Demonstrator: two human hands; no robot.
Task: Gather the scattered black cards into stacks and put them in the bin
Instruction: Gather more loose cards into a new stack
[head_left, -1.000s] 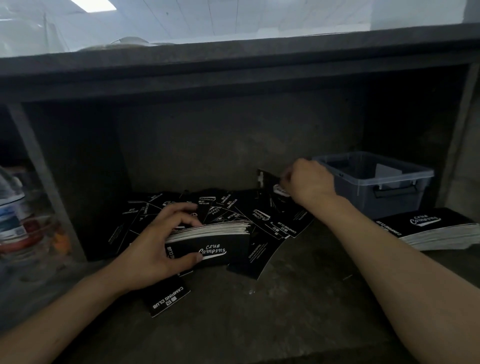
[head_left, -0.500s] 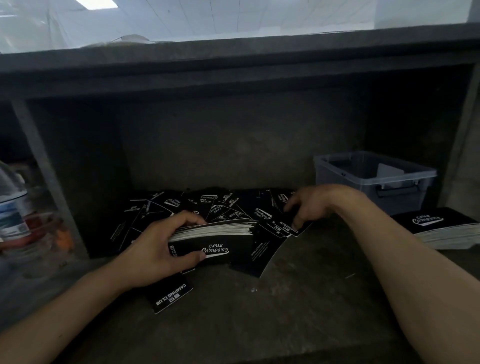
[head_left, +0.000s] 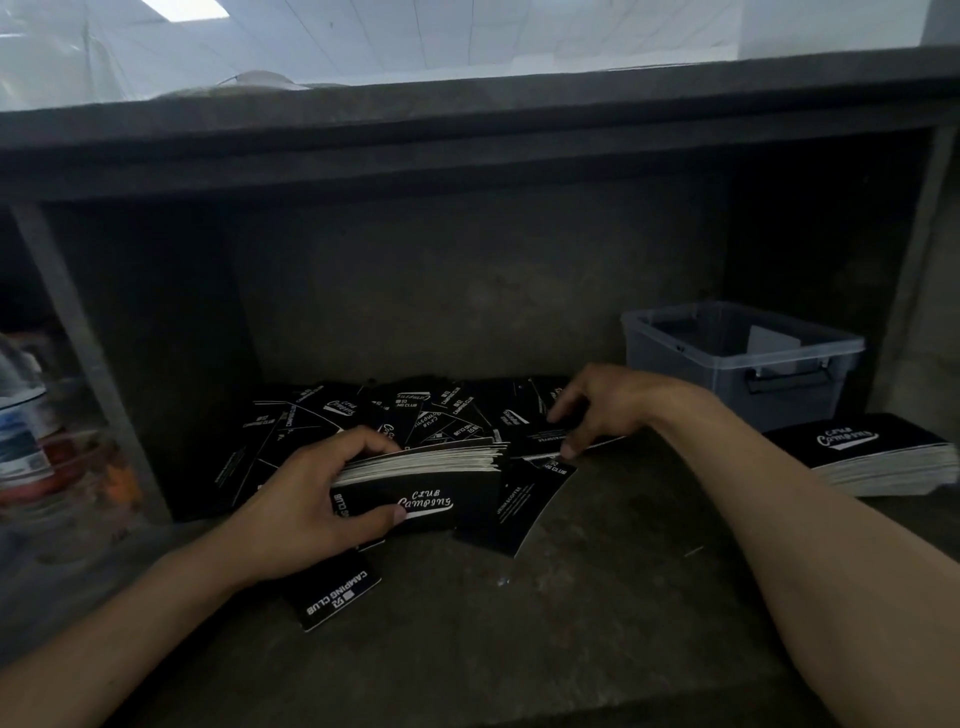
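Here, the left hand (head_left: 306, 499) grips a stack (head_left: 431, 483) on the shelf (head_left: 519, 623), while the right hand (head_left: 608, 405) pinches a loose card (head_left: 545, 439) among the scattered cards (head_left: 363, 410) behind it. The bin (head_left: 675, 364) stands back right, a second stack (head_left: 872, 457) lies near it, a bottle (head_left: 21, 415) far left.
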